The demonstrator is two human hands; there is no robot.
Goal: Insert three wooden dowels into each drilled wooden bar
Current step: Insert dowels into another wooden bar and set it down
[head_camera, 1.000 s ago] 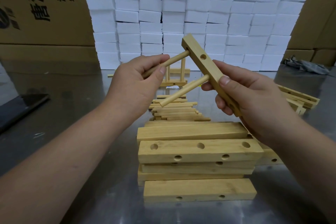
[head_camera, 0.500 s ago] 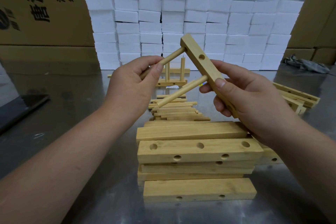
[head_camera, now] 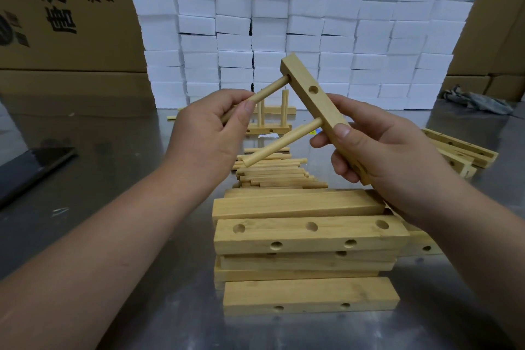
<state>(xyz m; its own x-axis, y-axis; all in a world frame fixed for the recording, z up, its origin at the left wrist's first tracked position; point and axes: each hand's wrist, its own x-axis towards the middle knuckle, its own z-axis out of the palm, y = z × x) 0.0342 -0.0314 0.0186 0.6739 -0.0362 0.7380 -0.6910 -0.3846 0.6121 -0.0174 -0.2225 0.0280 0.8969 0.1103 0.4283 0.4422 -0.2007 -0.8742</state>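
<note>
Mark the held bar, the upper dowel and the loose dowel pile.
held bar [head_camera: 300,74]: head view, face above hole.
upper dowel [head_camera: 270,91]: head view, bare shaft.
loose dowel pile [head_camera: 272,173]: head view, middle.

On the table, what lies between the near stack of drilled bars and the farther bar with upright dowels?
A pile of loose dowels lies between the stack of drilled bars and the bar with upright dowels, as the head view shows.

Dim, soft light; wide-angle edge distortion
</note>
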